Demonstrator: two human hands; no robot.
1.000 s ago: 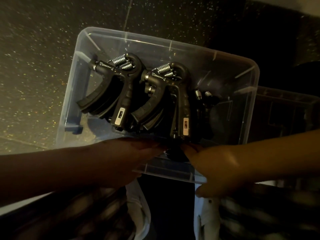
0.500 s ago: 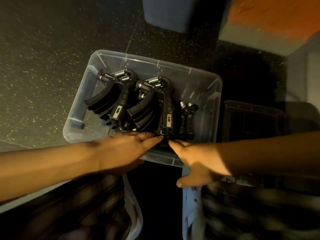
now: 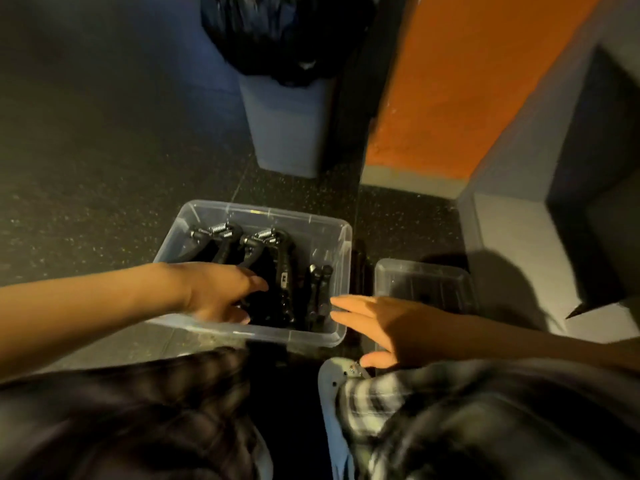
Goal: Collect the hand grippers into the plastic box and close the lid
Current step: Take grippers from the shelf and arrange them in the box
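A clear plastic box (image 3: 263, 211) stands open on the dark speckled floor. Inside lie several black hand grippers (image 3: 277, 258) with silver springs, side by side. My left hand (image 3: 221, 292) reaches over the near left of the box, fingers loosely extended above the grippers and holding nothing I can see. My right hand (image 3: 388, 323) hovers just outside the box's near right corner, fingers straight and spread, empty. The clear lid (image 3: 422, 282) lies flat on the floor to the right of the box.
A grey bin (image 3: 287, 129) with a black bag stands behind the box. An orange wall panel (image 3: 460, 84) and a grey ledge (image 3: 519, 244) rise at the right. My knees in plaid cloth fill the bottom of the view.
The camera has pulled back and up, so the box looks smaller. My right hand has left the box's near rim and moved right; my left hand has shifted further over the grippers.
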